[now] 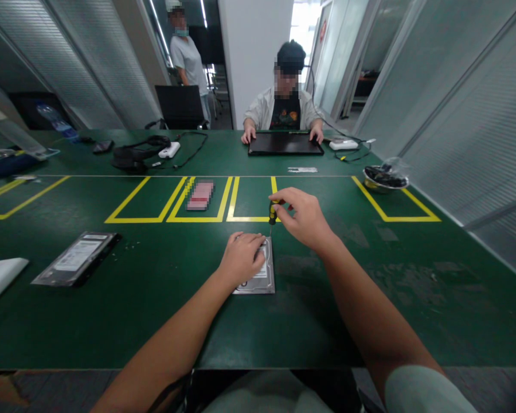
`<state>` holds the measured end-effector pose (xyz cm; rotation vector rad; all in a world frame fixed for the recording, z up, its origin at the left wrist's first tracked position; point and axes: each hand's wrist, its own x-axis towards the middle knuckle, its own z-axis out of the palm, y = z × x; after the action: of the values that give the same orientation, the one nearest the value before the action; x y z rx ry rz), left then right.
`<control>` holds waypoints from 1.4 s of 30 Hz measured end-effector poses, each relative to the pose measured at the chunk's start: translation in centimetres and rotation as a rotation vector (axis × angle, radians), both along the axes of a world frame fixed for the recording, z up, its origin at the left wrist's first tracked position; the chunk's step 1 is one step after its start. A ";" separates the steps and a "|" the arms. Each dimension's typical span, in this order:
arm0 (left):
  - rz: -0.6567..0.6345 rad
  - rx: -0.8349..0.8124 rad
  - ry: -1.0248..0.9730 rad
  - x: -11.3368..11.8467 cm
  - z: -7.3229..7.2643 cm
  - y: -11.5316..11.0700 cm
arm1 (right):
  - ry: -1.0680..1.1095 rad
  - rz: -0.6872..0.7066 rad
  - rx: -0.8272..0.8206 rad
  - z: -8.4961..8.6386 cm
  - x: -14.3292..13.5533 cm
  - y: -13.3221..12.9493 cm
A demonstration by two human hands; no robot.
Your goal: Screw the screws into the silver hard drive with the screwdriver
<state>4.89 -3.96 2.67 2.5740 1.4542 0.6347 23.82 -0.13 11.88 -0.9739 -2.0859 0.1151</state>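
A silver hard drive (264,281) lies flat on the green table (163,310) in front of me. My left hand (242,257) rests over its left and upper part, fingers spread and partly hiding its label. My right hand (303,217) is closed on a small yellow and black screwdriver (272,212), held upright. The screwdriver's thin shaft points down at the drive's upper right corner; whether the tip touches a screw is too small to tell.
Another hard drive (79,258) in a clear bag lies left, near a white object (0,278). A metal bowl (384,178) stands back right. Across the table a person holds a black panel (286,144); a black headset (140,153) lies back left.
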 end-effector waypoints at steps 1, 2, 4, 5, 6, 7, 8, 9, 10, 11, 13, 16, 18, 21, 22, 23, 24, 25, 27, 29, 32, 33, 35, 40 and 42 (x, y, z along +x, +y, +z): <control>0.000 -0.001 -0.001 0.0 0.0 0.0 | 0.000 -0.003 -0.005 0.0 0.0 0.0; 0.001 -0.002 -0.002 0.0 0.0 0.0 | 0.002 -0.002 -0.007 0.0 0.0 0.0; 0.002 -0.002 -0.004 0.0 0.0 0.0 | 0.011 0.006 -0.006 0.0 -0.1 0.0; 0.001 -0.001 -0.005 0.0 0.0 0.0 | 0.014 0.011 -0.005 -0.1 -0.1 0.0; 0.000 -0.001 -0.005 0.0 0.0 0.0 | 0.017 0.016 -0.003 -0.1 -0.1 0.1; -0.001 0.000 -0.004 0.0 0.0 0.0 | 0.018 0.019 -0.001 -0.2 -0.1 0.1; -0.002 -0.001 -0.003 0.0 0.0 0.0 | 0.017 0.020 -0.001 -0.3 -0.1 0.2; -0.004 -0.002 -0.001 0.0 0.0 0.0 | 0.015 0.018 -0.002 -0.3 -0.1 0.2; -0.005 -0.004 0.000 0.0 0.0 0.0 | 0.012 0.013 -0.005 -0.4 -0.1 0.2; -0.004 -0.007 0.001 0.0 -0.1 0.0 | 0.007 0.005 -0.009 -0.4 -0.1 0.2; -0.004 -0.015 0.001 0.0 -0.1 0.0 | 0.001 -0.010 -0.017 -0.4 -0.1 0.2; -0.002 -0.021 -0.001 0.0 -0.1 0.0 | 0.021 0.003 -0.008 -0.4 -0.2 0.2; -0.002 -0.019 -0.002 0.0 -0.1 0.0 | 0.040 0.013 0.002 -0.4 -0.3 0.3; 0.000 -0.011 -0.001 0.0 0.0 0.0 | 0.041 0.001 0.011 -0.4 -0.4 0.3; 0.000 -0.008 0.000 0.0 0.0 0.0 | 0.037 0.000 0.015 -0.5 -0.3 0.3; 0.000 -0.006 0.002 0.0 0.0 0.0 | 0.031 0.004 0.018 -0.5 -0.3 0.3; -0.002 -0.005 0.004 0.0 0.0 0.0 | 0.024 0.008 0.018 -0.5 -0.3 0.3; -0.003 -0.003 0.005 0.0 0.0 0.0 | 0.017 0.010 0.015 -0.6 -0.2 0.3; -0.004 -0.001 0.004 0.0 0.0 0.0 | 0.016 0.012 0.004 -0.6 -0.1 0.3; -0.005 0.000 0.001 0.0 0.0 0.0 | 0.034 0.019 -0.001 -0.6 -0.2 0.3; -0.004 -0.001 0.001 -0.1 0.0 0.0 | 0.063 0.019 0.008 -0.5 -0.2 0.3; -0.003 -0.002 0.002 -0.1 0.0 0.0 | 0.065 0.014 0.011 -0.4 -0.3 0.3; 0.000 -0.004 0.004 0.0 -0.1 0.0 | 0.055 0.013 0.012 -0.4 -0.2 0.3; -0.003 -0.005 0.004 0.0 -0.1 0.0 | 0.030 0.024 0.013 -0.5 0.0 0.4; -0.003 -0.007 0.005 0.0 -0.1 0.0 | 0.040 0.028 0.017 -0.6 0.0 0.5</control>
<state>4.92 -3.94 2.57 2.5736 1.4519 0.6222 23.82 0.34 11.28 -0.9255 -2.0613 0.1299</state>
